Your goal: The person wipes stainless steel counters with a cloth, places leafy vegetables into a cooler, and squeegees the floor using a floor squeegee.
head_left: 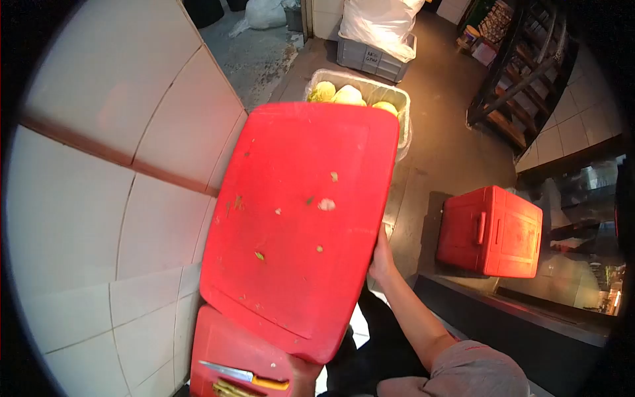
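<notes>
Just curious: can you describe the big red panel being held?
The red panel looks like smooth plastic: rectangular, round-cornered, with a faint line inside its edge. Pale and green scraps dot its face. The right hand supports one long side; the left hand is at the near corner. It partly hides the produce tub beyond and a red surface nearer. Its underside is hidden.

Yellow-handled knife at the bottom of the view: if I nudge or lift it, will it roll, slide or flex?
The yellow-handled knife would probably slide rather than roll, since it lies flat on a smooth-looking red surface. Its slim blade and slender handle suggest something light, and the straight metal blade should stay fairly stiff.
</notes>
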Demonstrator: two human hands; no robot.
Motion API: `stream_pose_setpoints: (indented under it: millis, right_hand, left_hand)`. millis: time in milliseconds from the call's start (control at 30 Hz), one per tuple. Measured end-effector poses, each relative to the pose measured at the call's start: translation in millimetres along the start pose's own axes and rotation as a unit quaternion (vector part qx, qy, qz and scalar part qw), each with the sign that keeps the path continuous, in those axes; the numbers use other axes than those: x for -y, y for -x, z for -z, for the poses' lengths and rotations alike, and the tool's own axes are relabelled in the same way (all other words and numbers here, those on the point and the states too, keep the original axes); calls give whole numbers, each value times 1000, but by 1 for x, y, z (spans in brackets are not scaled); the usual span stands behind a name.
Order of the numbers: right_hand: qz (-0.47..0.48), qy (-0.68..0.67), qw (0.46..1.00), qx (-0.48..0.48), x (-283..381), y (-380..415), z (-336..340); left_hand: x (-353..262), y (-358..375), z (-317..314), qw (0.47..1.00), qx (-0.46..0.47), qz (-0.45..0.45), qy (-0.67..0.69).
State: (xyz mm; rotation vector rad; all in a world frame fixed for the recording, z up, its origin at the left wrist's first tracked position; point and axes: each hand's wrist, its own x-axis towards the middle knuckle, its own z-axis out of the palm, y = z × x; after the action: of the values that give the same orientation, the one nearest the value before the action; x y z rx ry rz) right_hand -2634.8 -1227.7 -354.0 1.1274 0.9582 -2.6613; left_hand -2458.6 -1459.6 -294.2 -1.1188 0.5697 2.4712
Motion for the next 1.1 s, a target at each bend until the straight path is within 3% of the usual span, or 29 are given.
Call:
stream_pose_setpoints:
  millis: [67, 167, 200, 267, 300, 367, 400, 433, 467, 500, 600, 633, 667, 733, 833, 867, 900, 933, 967, 1000, 1067, 1100]
  right_hand:
    - [29, 34, 998, 38, 11, 30, -31]
    - [77, -29, 989, 125, 27, 68, -82]
    - [91, -46, 982, 159, 41, 93, -112]
    - [101, -90, 967, 215, 42, 112, -151]
    - [131, -100, 952, 257, 32, 113, -171]
    - [173, -26, 947, 269, 10, 110, -218]
    - [193, 28, 938, 287, -11, 93, -236]
    - [212, 81, 924, 306, -24, 82, -256]
    - [248, 144, 908, 305, -29, 84, -281]
    - [283, 206, 887, 301, -29, 88, -302]
    - [242, 293, 831, 406, -28, 85, -343]
    - [272, 338, 803, 408, -34, 85, -345]
    - [302, 382, 773, 407, -40, 86, -343]
    - [352, 441, 737, 373, -61, 73, -325]
    - [359, 360, 802, 313, -105, 40, -226]
    - [332, 468, 767, 287, -128, 32, -175]
    - [232, 626, 683, 297, -140, 26, -129]
    - [105, 663, 620, 407, -137, 15, -90]
    - [233, 593, 644, 424, -152, 5, -40]
    - [167, 648, 637, 382, -158, -14, -6]
    - [47, 751, 604, 262, -190, -65, 68]
    - [72, 801, 532, 265, -182, -84, 78]
  left_hand:
    - [-23, 32, 2, 993, -16, 78, 82]
    - [-54, 78, -27, 995, -42, 91, 23]
    - [-66, 90, -36, 993, -25, 81, 76]
    - [-95, 116, -23, 1000, -20, -1, 2]
    - [-108, 130, -47, 993, -22, -96, -72]
    - [-150, 150, -50, 985, -67, -149, 62]
    - [-176, 158, -33, 990, -39, -128, 46]
    - [-195, 167, -38, 979, -44, -143, 141]
    - [-208, 175, -70, 975, -57, -129, 174]
    - [-224, 175, -70, 957, -40, -217, 187]
    - [-279, 180, -84, 920, 13, -321, 227]
    - [-288, 179, -98, 907, 30, -347, 236]
    - [-288, 177, -108, 907, -25, -387, 166]
    - [-273, 170, -130, 881, -137, -451, 28]
    - [-267, 157, -109, 843, -41, -515, -150]
    - [-262, 152, -115, 835, -51, -532, -132]
    - [-258, 148, -116, 818, -67, -542, -181]
    - [-255, 142, -117, 798, -82, -550, -233]
    - [-252, 134, -116, 775, -96, -558, -282]
    - [-248, 126, -113, 753, -111, -568, -312]
    - [-221, 101, -131, 660, -213, -594, -408]
    - [-209, 87, -138, 606, -259, -600, -454]
